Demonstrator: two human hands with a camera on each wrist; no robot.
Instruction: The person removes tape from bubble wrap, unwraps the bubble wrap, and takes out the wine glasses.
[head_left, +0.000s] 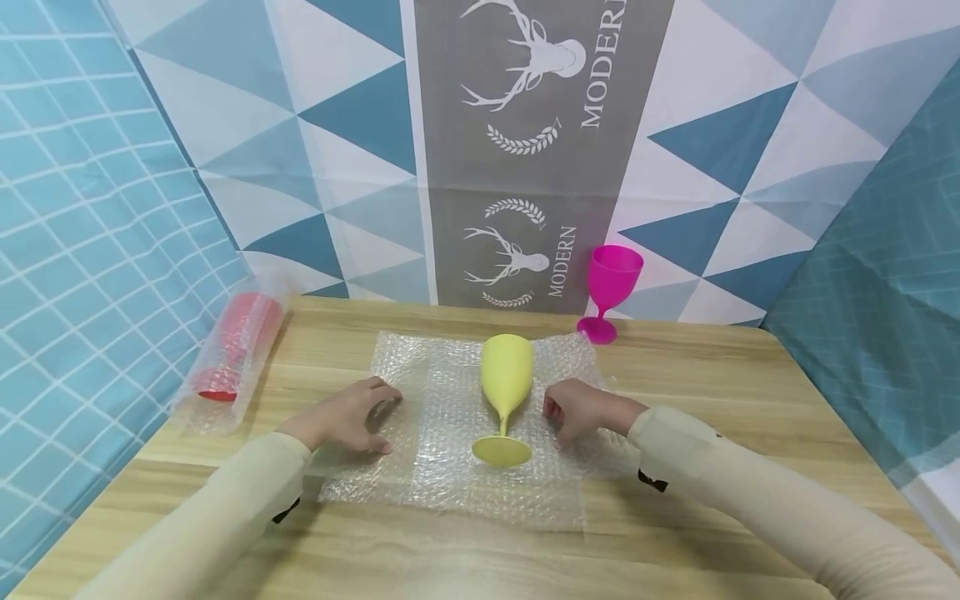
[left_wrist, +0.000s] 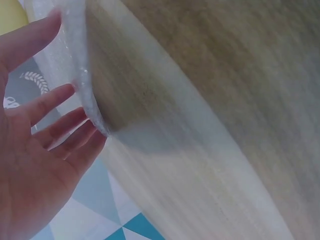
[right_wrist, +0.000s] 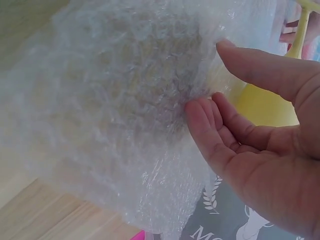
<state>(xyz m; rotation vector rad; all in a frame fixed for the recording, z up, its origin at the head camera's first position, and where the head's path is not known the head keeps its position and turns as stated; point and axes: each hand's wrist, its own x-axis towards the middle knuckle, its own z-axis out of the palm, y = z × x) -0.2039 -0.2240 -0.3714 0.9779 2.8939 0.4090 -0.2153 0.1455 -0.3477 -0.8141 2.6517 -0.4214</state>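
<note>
A yellow goblet [head_left: 507, 375] lies on its side on a sheet of bubble wrap [head_left: 442, 417], its foot towards me. My left hand [head_left: 348, 417] is at the sheet's left side. In the left wrist view, the spread fingertips of my left hand [left_wrist: 45, 145] meet the wrap's edge [left_wrist: 86, 75], thumb apart from the fingers. Right of the goblet, my right hand [head_left: 585, 408] is at the wrap. The right wrist view shows bent fingers [right_wrist: 205, 125] against the bubble wrap [right_wrist: 125, 110], with the thumb held away from them.
A magenta goblet [head_left: 613, 279] stands upright at the back of the wooden table [head_left: 720, 400], near the patterned backdrop [head_left: 517, 150]. On the far left lies a red goblet [head_left: 243, 333] rolled in bubble wrap. Blue tiled cloth [head_left: 82, 250] borders the left side.
</note>
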